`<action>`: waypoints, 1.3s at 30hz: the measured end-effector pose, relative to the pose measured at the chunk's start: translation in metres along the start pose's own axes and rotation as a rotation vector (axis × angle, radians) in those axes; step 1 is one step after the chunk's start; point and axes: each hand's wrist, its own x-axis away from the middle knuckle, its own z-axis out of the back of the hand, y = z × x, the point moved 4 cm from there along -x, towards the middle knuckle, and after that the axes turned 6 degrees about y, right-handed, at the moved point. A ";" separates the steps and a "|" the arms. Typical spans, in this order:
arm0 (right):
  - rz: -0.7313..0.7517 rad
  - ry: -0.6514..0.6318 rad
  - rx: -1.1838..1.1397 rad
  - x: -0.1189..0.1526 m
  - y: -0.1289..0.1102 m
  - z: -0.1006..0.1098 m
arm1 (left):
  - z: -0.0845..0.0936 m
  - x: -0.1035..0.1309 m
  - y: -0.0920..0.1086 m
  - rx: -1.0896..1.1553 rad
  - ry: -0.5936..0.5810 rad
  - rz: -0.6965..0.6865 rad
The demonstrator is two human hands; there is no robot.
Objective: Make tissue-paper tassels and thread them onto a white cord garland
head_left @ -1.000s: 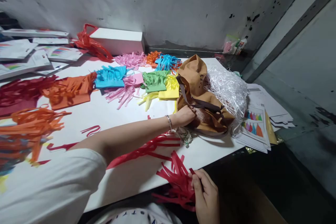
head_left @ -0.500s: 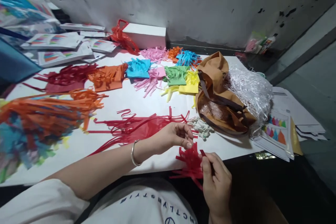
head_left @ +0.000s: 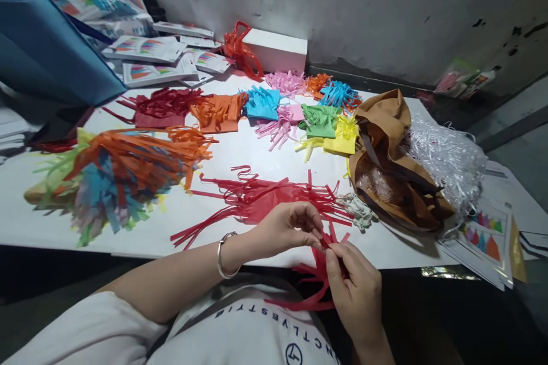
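A red fringed paper tassel (head_left: 319, 279) hangs from my two hands at the table's front edge, its strips falling over the shirt. My right hand (head_left: 357, 285) pinches its top between thumb and fingers. My left hand (head_left: 295, 225), with a bracelet at the wrist, has its thumb and fingertips closed on the same red paper, touching the right fingertips. Just behind the left hand, a flat red fringed sheet (head_left: 265, 201) lies spread on the white table (head_left: 240, 154). The twisted part of the tassel is mostly hidden by the fingers.
Coloured fringed bundles, including a green one (head_left: 319, 120), cross the table's middle. A multicoloured tassel pile (head_left: 137, 165) lies left. Right are a brown cloth bag (head_left: 385, 165) and white shredded strands (head_left: 447, 165). Packets (head_left: 148, 48) and a white box (head_left: 276, 50) stand behind; a blue bag (head_left: 51, 51) is far left.
My left hand has come down to meet my right hand and now grips the red paper too. The view has turned left, showing more of the blue bag and tassel pile.
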 end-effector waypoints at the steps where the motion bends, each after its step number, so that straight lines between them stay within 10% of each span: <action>1: 0.001 -0.027 0.015 -0.001 -0.001 -0.001 | 0.002 0.002 0.002 -0.049 -0.001 -0.032; 22: 0.036 -0.339 0.106 -0.009 -0.007 -0.009 | 0.002 0.031 0.015 -0.633 -0.046 -0.391; 30: -0.057 -0.323 -0.030 -0.002 0.002 -0.017 | 0.014 0.030 0.004 -0.390 -0.063 -0.102; 39: 0.248 -0.195 0.261 0.001 -0.003 -0.043 | 0.011 0.051 -0.004 -0.896 0.123 -0.481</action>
